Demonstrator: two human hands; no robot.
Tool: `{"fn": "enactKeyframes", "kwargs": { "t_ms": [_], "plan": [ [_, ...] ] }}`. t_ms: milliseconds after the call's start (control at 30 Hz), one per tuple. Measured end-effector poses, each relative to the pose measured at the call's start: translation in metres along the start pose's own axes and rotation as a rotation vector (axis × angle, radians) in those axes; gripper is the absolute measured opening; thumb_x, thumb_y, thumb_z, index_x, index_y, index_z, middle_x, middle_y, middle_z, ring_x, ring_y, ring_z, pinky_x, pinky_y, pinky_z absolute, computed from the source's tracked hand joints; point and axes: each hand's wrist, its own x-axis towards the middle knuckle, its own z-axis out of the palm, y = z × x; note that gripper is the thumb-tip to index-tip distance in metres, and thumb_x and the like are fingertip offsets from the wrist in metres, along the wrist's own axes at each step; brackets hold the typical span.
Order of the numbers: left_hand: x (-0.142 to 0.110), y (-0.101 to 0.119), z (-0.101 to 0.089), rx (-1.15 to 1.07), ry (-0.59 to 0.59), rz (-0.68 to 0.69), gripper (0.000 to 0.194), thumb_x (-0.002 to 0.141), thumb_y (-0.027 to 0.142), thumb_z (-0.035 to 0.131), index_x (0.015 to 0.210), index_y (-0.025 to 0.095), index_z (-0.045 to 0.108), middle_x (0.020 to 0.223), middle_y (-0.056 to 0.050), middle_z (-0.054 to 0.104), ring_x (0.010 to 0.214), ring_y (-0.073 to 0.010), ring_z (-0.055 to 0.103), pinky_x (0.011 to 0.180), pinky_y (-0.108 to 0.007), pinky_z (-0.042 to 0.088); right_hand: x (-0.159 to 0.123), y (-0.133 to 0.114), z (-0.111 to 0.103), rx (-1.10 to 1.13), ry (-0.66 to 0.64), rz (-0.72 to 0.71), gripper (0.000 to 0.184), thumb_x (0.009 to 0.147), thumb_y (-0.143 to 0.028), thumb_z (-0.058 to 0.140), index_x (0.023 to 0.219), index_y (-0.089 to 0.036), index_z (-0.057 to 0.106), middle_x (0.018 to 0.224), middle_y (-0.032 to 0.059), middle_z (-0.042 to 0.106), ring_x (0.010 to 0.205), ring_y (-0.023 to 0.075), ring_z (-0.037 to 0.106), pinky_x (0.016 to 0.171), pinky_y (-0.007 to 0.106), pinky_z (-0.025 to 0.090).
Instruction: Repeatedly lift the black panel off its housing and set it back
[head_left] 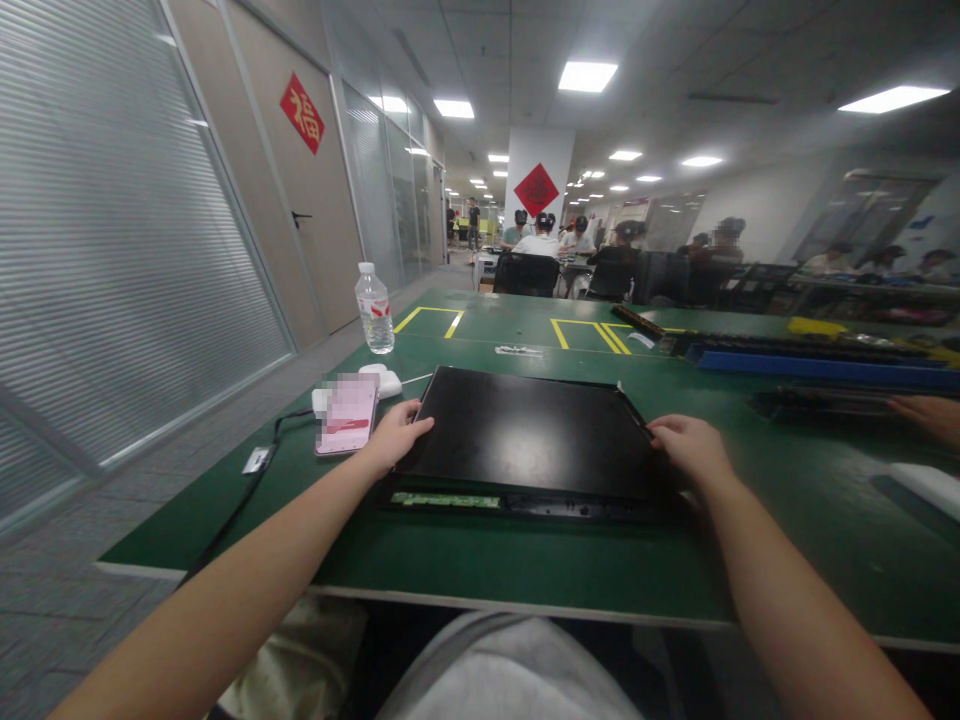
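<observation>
A flat black display panel (536,425) lies on the green table in front of me, its surface reflecting the ceiling light. Along its near edge runs a narrow green circuit board (445,500), set on a dark strip. My left hand (400,436) grips the panel's left edge, thumb on top and the other fingers partly hidden. At the right edge my right hand (691,452) is closed in a pinch on the panel's rim; its fingertips are partly hidden.
Left of the panel are a pink-edged phone (346,420), a white mouse-like object (381,380), a black cable (240,510) and a water bottle (374,310). Blue and black strips (810,366) lie to the right, near another person's hand (930,415). Yellow tape (577,322) marks the table.
</observation>
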Motion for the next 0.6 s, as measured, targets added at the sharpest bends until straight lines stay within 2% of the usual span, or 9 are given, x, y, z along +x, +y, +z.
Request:
{"fn": "enactKeyframes", "kwargs": {
  "t_ms": [200, 300, 467, 600],
  "plan": [
    [0.001, -0.002, -0.001, -0.003, -0.015, 0.012, 0.030, 0.063, 0.030, 0.078, 0.087, 0.019, 0.064, 0.091, -0.005, 0.076, 0.087, -0.0273, 0.072, 0.076, -0.038, 0.059, 0.000, -0.001, 0.000, 0.008, 0.000, 0.006, 0.030, 0.075, -0.030, 0.054, 0.093, -0.020, 0.076, 0.074, 0.0041, 0.073, 0.067, 0.0194, 0.065, 0.065, 0.029, 0.046],
    [0.003, -0.003, -0.001, 0.017, -0.006, 0.032, 0.031, 0.061, 0.032, 0.079, 0.085, 0.019, 0.065, 0.095, -0.006, 0.075, 0.094, -0.0295, 0.070, 0.080, -0.039, 0.057, -0.001, -0.001, 0.000, -0.011, -0.002, 0.011, 0.030, 0.075, -0.030, 0.054, 0.094, -0.020, 0.076, 0.075, 0.0039, 0.074, 0.068, 0.0195, 0.065, 0.064, 0.029, 0.046],
    [0.010, -0.012, -0.009, 0.212, 0.102, 0.134, 0.031, 0.059, 0.035, 0.081, 0.082, 0.018, 0.070, 0.129, -0.015, 0.064, 0.119, -0.0368, 0.060, 0.097, -0.044, 0.049, -0.002, -0.002, 0.000, -0.021, 0.002, 0.012, 0.030, 0.075, -0.029, 0.054, 0.093, -0.020, 0.077, 0.074, 0.0043, 0.074, 0.068, 0.0197, 0.065, 0.064, 0.029, 0.046],
    [0.017, -0.022, -0.016, 0.444, 0.119, 0.161, 0.039, 0.062, 0.043, 0.076, 0.090, 0.015, 0.071, 0.140, -0.018, 0.055, 0.118, -0.0371, 0.060, 0.100, -0.046, 0.048, 0.000, 0.000, 0.001, -0.014, 0.015, -0.017, 0.029, 0.074, -0.029, 0.055, 0.090, -0.020, 0.077, 0.073, 0.0042, 0.073, 0.068, 0.0199, 0.065, 0.065, 0.029, 0.046]
  ]
}}
